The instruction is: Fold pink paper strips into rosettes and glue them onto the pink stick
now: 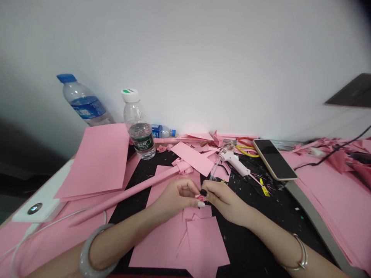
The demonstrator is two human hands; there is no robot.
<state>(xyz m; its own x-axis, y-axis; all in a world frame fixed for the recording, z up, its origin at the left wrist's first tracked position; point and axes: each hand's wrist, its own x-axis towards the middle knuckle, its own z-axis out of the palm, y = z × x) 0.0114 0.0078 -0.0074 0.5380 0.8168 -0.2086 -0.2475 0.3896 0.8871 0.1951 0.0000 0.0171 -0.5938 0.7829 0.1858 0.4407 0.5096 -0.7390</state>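
Between my two hands is a small pink paper rose (199, 198), pinched by the fingertips at the middle of the table. My left hand (182, 196) comes from the left, with its thumb and fingers closed on the rose. From the right, my right hand (222, 197) grips the rose's other side with its thumb and curled fingers. Pink paper sheets (207, 239) lie under and in front of the hands. Just beyond them are a long rolled paper tube (139, 188) and a pink rectangular strip (193, 157). The fingers cover part of the rose.
A pink glue gun (236, 162) and a phone (274, 158) lie at the right. A water bottle (140, 131) stands at the back left, with another bottle (84, 102) tilted behind. A white power bank (43, 197) and stacked pink paper (98, 160) are left; more paper (339, 204) is right.
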